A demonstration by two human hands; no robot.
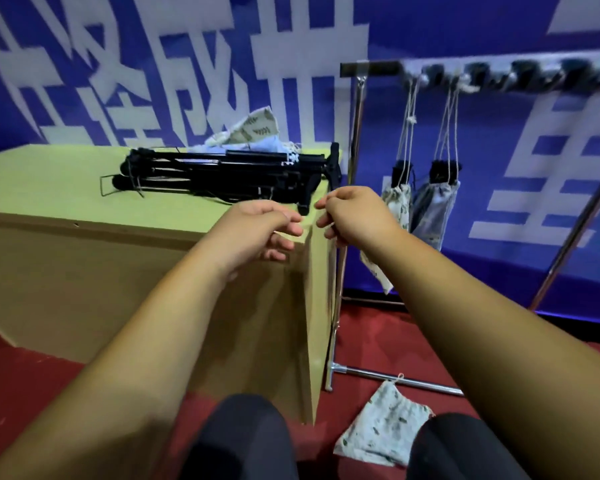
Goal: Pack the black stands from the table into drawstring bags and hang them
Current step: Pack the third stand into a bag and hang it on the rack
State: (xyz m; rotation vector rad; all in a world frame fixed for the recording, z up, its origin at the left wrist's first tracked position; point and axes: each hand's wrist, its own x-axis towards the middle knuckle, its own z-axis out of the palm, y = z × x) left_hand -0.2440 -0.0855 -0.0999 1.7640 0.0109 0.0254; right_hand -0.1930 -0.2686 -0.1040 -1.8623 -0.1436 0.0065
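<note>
Several folded black stands (229,176) lie piled on the far part of the cardboard table (66,188). Behind them sits a heap of empty drawstring bags (253,133). My left hand (264,230) hovers over the table's near right corner with loosely curled fingers and holds nothing. My right hand (354,216) is beside it, just off the table edge, with thumb and fingers curled tight. A patterned drawstring bag (376,271) dangles from under its wrist, mostly hidden by my forearm. Two filled bags (397,202) (435,209) hang by their cords from the hook rack (499,76).
The rack's metal post (355,133) stands right against the table's right end, and its base bar (395,377) lies on the red floor. Another patterned bag (381,427) lies on the floor between my knees. A blue banner covers the wall behind.
</note>
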